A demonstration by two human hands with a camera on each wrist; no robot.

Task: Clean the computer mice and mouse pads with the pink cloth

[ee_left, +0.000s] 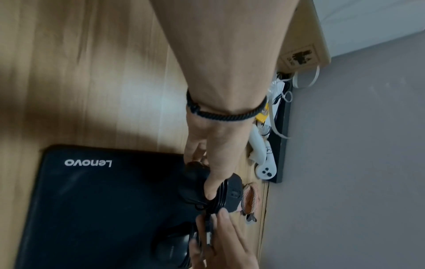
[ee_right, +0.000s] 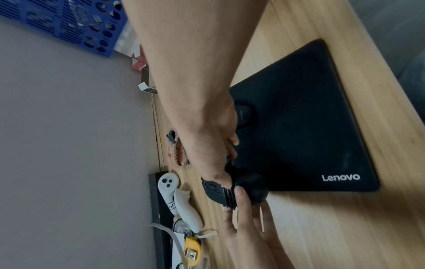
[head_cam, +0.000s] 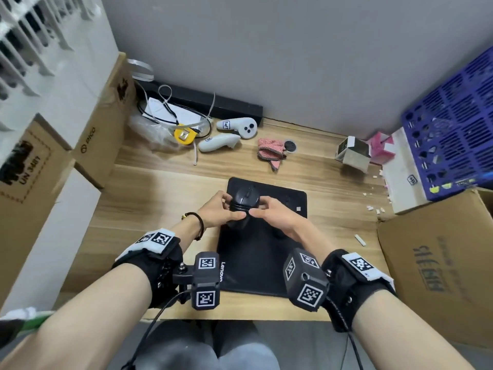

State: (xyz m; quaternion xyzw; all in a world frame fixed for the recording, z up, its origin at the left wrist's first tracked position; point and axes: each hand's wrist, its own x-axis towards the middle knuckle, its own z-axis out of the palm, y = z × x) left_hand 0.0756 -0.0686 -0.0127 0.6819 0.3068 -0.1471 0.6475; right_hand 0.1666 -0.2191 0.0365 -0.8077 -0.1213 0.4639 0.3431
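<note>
A black mouse with its cable wound around its body is lifted above the black Lenovo mouse pad. My left hand grips the mouse from the left, thumb on the coils. My right hand pinches the cable at the mouse's right side. In the left wrist view a loose end of the cable runs into its fingers. A second black mouse lies on the pad under my right wrist. The pink cloth lies crumpled on the desk behind the pad, untouched.
Two white controllers, a yellow tape measure and cables lie at the back left. Cardboard boxes line the left and the right. A blue crate, a white box and a small carton stand at the back right.
</note>
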